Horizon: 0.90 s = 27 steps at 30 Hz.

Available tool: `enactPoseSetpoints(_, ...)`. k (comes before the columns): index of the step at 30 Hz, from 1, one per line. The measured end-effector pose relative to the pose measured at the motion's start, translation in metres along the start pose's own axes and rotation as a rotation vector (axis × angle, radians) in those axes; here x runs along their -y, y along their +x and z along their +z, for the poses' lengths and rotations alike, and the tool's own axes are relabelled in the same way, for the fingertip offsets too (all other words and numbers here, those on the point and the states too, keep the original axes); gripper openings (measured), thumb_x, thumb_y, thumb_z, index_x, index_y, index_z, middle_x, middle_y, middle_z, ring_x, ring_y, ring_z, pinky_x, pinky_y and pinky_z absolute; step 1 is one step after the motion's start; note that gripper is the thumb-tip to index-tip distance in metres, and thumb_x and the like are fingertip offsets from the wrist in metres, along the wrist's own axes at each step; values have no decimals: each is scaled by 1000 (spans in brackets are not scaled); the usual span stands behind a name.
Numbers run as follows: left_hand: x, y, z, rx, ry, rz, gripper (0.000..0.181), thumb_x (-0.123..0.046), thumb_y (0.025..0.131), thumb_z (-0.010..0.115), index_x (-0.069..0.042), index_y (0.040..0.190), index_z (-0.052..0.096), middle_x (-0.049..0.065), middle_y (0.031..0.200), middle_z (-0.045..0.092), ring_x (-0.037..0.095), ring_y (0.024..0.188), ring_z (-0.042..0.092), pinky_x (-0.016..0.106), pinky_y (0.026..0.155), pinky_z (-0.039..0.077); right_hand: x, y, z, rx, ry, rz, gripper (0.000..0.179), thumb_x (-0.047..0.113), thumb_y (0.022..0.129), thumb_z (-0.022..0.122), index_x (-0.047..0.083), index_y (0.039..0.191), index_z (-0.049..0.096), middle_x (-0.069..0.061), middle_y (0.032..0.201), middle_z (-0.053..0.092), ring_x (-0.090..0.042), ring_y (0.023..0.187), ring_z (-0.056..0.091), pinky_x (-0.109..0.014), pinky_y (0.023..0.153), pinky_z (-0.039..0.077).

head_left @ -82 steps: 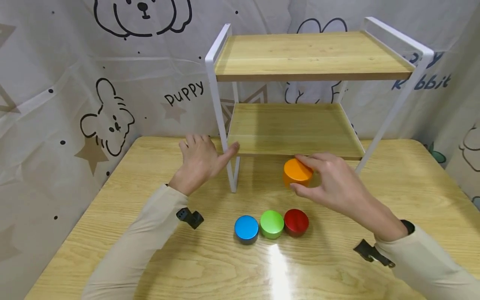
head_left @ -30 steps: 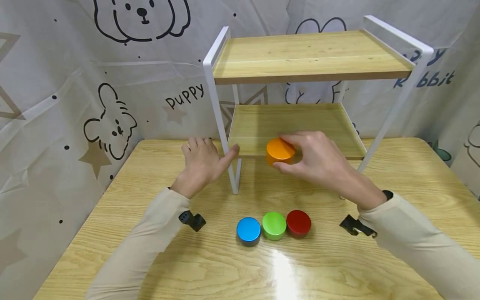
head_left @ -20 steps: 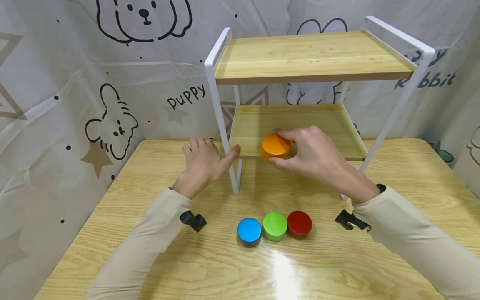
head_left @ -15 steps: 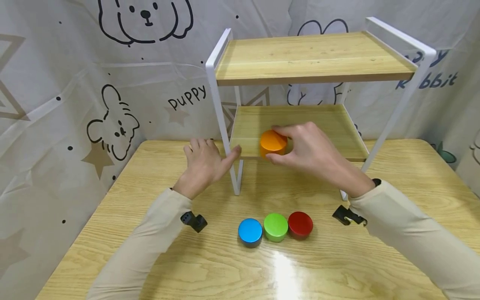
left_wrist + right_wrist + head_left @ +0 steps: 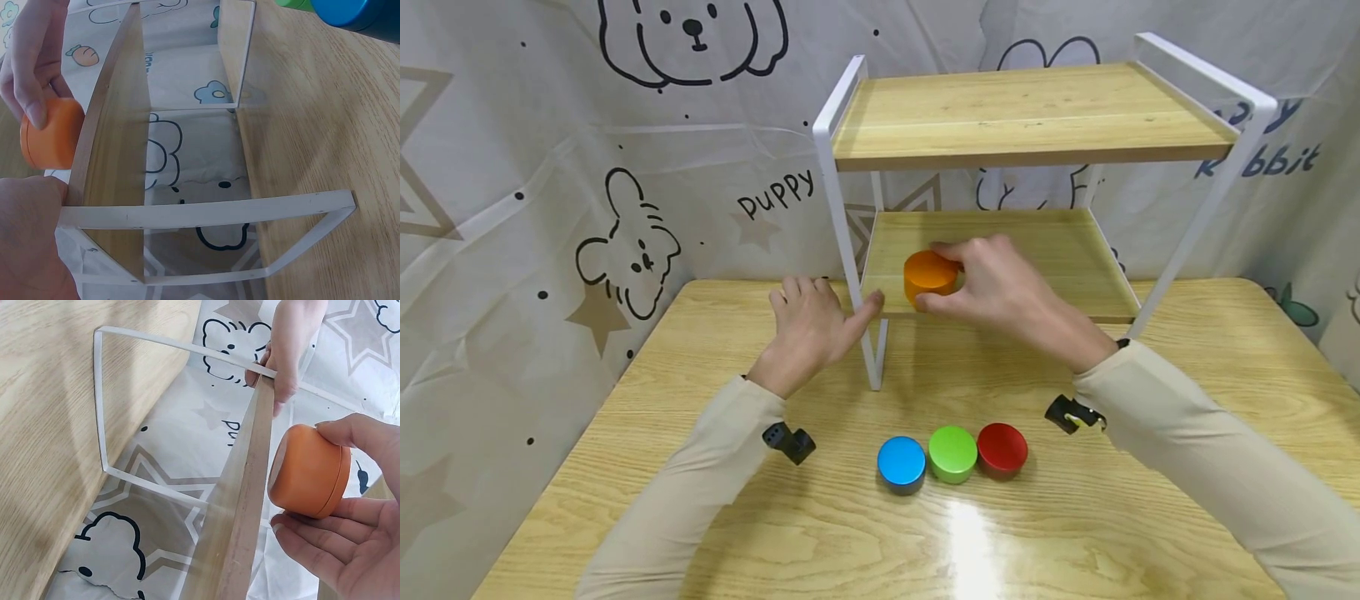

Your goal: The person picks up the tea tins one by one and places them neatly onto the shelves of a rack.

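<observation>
My right hand [image 5: 1000,275] pinches an orange round tin [image 5: 927,279] by its sides, thumb in front and fingers behind. The tin is over the front left part of the rack's middle shelf [image 5: 1030,242]; in the right wrist view, a narrow gap shows between its base and the board. My left hand [image 5: 811,329] holds the rack's left front post [image 5: 842,225] at the middle shelf's corner, its thumb across the front. On the table stand a blue tin [image 5: 901,463], a green tin [image 5: 952,454] and a red tin [image 5: 1002,451] in a row, before the rack.
The rack's top shelf [image 5: 1037,112] overhangs the middle shelf, between white metal side frames. A printed cloth [image 5: 715,208] hangs behind and beside the wooden table [image 5: 820,533]. Dark wrist cameras stick out below both sleeves.
My right hand has raised the orange tin from below the middle shelf's front edge, moving it left and back over the board. The left hand stays at the post; the other tins stay put.
</observation>
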<state>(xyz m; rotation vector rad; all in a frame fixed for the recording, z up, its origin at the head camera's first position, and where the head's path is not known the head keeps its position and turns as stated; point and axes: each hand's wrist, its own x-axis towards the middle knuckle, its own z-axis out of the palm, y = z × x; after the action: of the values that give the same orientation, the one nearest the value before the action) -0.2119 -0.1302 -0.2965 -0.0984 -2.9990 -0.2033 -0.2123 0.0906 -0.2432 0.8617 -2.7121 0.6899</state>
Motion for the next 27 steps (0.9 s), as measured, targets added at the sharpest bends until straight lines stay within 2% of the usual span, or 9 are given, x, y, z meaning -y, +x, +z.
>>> enactPoseSetpoints(6,0,0,0,2,-3,-5,83,-73,90,23,6,95,49,18,87,40,35,85,34,48,80,26,0,9,4,-4,-9,-18,47,31,79,71,-1,113,66,-6,78,66,-16,59,52,-28,55,42)
enactPoseSetpoints(9,0,0,0,-2,-3,-2,83,-73,90,23,6,94,49,18,86,40,35,84,34,47,80,26,1,13,6,-17,-23,-35,40,31,79,71,1,105,68,-4,72,62,-16,57,50,-28,54,40)
enactPoseSetpoints(14,0,0,-1,4,8,2,84,-73,91,22,6,95,49,18,86,40,35,83,34,46,78,26,3,17,10,-9,-31,-45,35,32,79,72,3,98,67,-4,73,61,-16,60,51,-29,56,41)
enactPoseSetpoints(23,0,1,-2,13,19,-4,85,-72,91,21,7,100,50,19,88,41,36,86,34,47,80,26,6,22,14,1,-36,-55,40,32,79,74,1,103,67,-6,78,64,-17,62,54,-27,57,44)
enactPoseSetpoints(27,-1,1,-1,18,16,-4,86,-72,91,22,8,100,50,19,88,41,36,87,35,48,80,27,5,23,15,2,-4,-53,34,31,79,74,3,96,67,-5,75,62,-17,61,52,-28,57,43)
